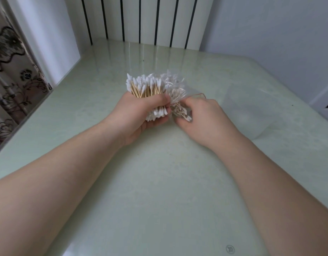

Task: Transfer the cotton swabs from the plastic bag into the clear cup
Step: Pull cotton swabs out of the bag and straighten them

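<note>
Glossy pale green table (159, 182), white radiator (141, 19) with black gaps beyond the left hand (137, 117), floral curtain (11, 71) well off to its left, little round logo (230, 249) on the table nearer than the right hand (203, 119).

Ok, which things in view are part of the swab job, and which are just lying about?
In the job:
- cotton swabs, a bundle gripped by the left hand
- plastic bag, more swabs inside, pinched by the right hand
- clear cup, on the table at the right

Not in the job:
- white slatted panel
- patterned curtain
- table, only the work surface
</note>
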The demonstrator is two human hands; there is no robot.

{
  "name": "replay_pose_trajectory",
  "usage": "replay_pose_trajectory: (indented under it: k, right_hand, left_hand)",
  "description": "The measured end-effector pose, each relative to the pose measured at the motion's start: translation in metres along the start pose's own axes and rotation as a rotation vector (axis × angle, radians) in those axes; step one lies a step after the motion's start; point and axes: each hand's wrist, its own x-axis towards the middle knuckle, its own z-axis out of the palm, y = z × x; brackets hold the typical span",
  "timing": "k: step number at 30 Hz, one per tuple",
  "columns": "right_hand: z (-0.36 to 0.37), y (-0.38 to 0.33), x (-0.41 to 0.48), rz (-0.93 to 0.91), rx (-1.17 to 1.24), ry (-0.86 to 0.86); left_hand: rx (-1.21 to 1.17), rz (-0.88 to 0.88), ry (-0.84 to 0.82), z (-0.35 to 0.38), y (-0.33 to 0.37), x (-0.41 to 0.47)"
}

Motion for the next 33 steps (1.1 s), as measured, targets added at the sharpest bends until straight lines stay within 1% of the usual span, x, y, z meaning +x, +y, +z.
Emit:
replay_pose_trajectory:
  k: [2,6,10,12,15,17,20,22,25,27,33]
  right_hand:
    - [0.001,-0.002,0.002,0.016,-0.003,-0.023]
    - [-0.001,-0.003,0.008,0.050,-0.038,-0.016]
    - [0.000,0.000,0.010,-0.005,-0.038,0.099]
    - [-0.001,0.003,0.012,-0.032,-0.012,0.166]
    - [-0.003,0.008,0.013,-0.027,0.044,0.201]
    - [-0.002,0.007,0.011,-0.042,0.073,0.152]
    - [0.004,0.003,0.007,-0.101,0.087,-0.052]
    - [0.006,0.004,0.009,-0.106,0.072,-0.078]
    - [0.004,0.005,0.013,-0.079,0.004,-0.050]
    - [0.003,0.006,0.013,-0.066,-0.001,-0.010]
    - [-0.011,0.007,0.007,-0.018,0.130,0.114]
  left_hand:
    - [0.017,0.006,-0.031,-0.001,0.000,0.000]
    - [0.046,0.030,-0.089,0.000,-0.002,-0.001]
    - [0.058,0.116,-0.001,0.001,-0.004,0.002]
    - [0.057,0.122,0.046,-0.001,-0.003,0.003]
    - [0.058,0.118,0.070,-0.004,-0.003,0.005]
    - [0.055,0.118,0.058,-0.005,-0.006,0.006]
    - [0.064,0.147,0.005,-0.004,-0.010,0.008]
    - [0.080,0.162,-0.010,-0.004,-0.012,0.008]
    - [0.085,0.162,0.002,-0.005,-0.012,0.008]
    - [0.095,0.158,0.015,-0.006,-0.013,0.009]
    - [0.140,0.169,0.040,-0.007,-0.014,0.011]
